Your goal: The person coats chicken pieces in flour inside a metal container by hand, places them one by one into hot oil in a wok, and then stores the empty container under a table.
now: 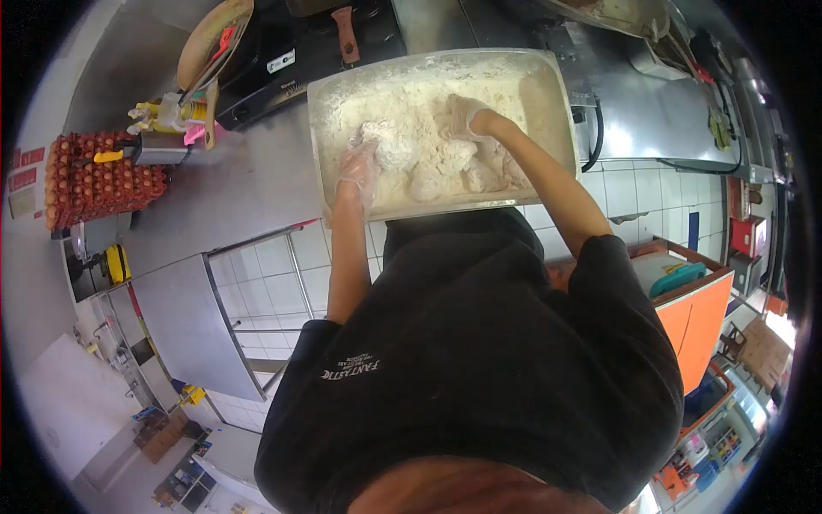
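A large pale tub (318, 176) in front of my body holds loose white flour (402, 98) and several flour-coated pieces that look like chicken. My left hand (360, 170), in a clear plastic glove, is closed against a thickly floured piece (392, 147) at the tub's left side. My right hand (465, 117), also gloved, reaches into the flour at the right of the middle, bent at the wrist; its fingertips are hidden. Below it lie more coated pieces, one of them a rounded piece (484, 177) near the front wall.
Stacked egg trays (98, 180) stand at the far left, beside a metal container (161, 148). A black stove (300, 64) with a frying pan (195, 51) lies behind the tub to the left. Steel counter (659, 103) extends right. An orange cabinet (685, 330) stands at my right.
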Motion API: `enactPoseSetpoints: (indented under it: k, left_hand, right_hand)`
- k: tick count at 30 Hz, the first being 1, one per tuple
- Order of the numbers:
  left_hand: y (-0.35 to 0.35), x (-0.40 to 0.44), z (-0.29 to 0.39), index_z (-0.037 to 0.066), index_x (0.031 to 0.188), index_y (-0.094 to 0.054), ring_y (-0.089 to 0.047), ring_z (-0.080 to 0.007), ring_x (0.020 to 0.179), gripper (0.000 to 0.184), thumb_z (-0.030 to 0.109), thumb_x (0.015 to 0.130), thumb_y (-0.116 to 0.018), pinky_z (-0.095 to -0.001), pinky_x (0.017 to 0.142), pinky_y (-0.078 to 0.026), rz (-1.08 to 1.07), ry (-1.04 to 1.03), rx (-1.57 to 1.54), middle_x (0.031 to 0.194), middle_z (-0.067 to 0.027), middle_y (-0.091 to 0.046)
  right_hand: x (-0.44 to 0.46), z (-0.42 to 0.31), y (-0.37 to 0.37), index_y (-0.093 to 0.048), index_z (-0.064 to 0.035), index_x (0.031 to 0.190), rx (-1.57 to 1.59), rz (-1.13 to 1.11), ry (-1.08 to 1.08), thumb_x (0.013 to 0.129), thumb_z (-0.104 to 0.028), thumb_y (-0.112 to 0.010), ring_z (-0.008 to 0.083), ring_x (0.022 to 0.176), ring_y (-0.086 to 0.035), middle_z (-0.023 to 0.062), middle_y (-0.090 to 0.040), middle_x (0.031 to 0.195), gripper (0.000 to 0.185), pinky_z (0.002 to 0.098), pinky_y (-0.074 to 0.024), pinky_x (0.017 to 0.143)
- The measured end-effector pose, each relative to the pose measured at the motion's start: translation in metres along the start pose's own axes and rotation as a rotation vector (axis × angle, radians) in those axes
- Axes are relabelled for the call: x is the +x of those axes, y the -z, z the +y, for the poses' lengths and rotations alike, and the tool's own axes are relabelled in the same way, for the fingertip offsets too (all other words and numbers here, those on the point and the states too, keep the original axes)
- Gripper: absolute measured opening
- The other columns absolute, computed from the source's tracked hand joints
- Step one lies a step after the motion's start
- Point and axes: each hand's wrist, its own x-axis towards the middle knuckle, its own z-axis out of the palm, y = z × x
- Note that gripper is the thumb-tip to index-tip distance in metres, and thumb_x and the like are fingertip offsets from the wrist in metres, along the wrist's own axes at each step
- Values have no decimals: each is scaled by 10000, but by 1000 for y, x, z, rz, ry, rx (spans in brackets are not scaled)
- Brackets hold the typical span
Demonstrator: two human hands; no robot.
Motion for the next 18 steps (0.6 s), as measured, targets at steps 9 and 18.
enactPoseSetpoints:
  k: [9, 18]
  left_hand:
    - [-36, 1, -7, 10, 1192, -637, -625, -152, 875, 330, 76, 874, -694, -296, 769, -511, -112, -234, -40, 1056, -57, -672]
    - [-62, -31, 14, 0, 1283, -586, -607, -156, 1102, 417, 45, 880, -684, -304, 986, -459, -380, -348, -4, 1216, -61, -653]
  right_hand:
    - [-31, 21, -25, -639, -88, 1142, 173, 177, -41, 864, -252, -605, 341, 1015, -632, 193, -642, 1114, 325, 393, -502, 892]
    - [-66, 14, -14, -646, -25, 1112, 1093, 373, -164, 979, -230, -541, 218, 910, -666, 96, -685, 1025, 266, 354, -549, 814]
